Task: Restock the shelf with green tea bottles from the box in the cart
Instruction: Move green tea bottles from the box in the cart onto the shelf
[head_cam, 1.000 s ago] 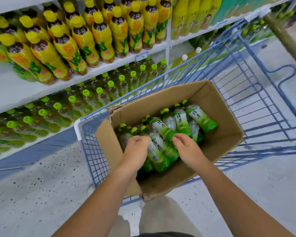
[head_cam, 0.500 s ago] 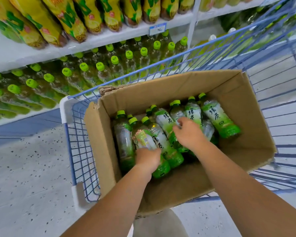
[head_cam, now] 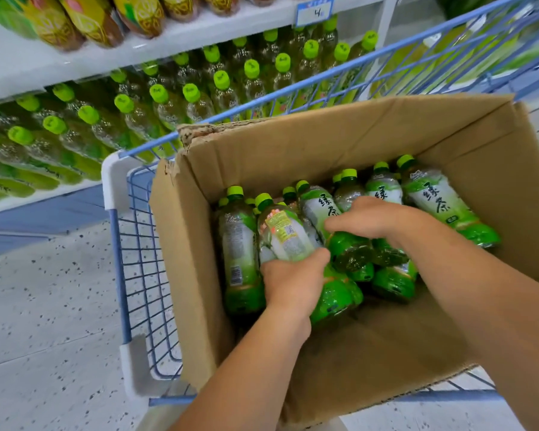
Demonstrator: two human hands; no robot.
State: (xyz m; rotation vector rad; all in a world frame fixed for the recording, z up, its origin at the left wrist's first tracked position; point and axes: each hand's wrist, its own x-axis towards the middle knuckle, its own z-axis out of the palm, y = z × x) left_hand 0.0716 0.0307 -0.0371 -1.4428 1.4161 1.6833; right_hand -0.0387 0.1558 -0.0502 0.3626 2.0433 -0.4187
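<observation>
Now, box [head_cam: 293, 157] holding green tea bottles [head_cam: 439, 200], left hand [head_cam: 290, 284] gripping one

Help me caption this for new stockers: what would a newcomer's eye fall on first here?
Two bare hands inside the open cardboard box in the blue wire cart: the left hand grips a green tea bottle, the right hand lies across neighbouring bottles. Behind the cart, rows of green-capped bottles crowd the shelf.

Open from above into the box [head_cam: 293, 150]; bare cardboard floor at 5 o'clock of the bottles [head_cam: 433, 197]. Walled in all round. At 12 o'clock, barred by the cart rim [head_cam: 112, 178]; beyond, packed shelf rows [head_cam: 168, 107] under a low shelf board [head_cam: 75, 66].
</observation>
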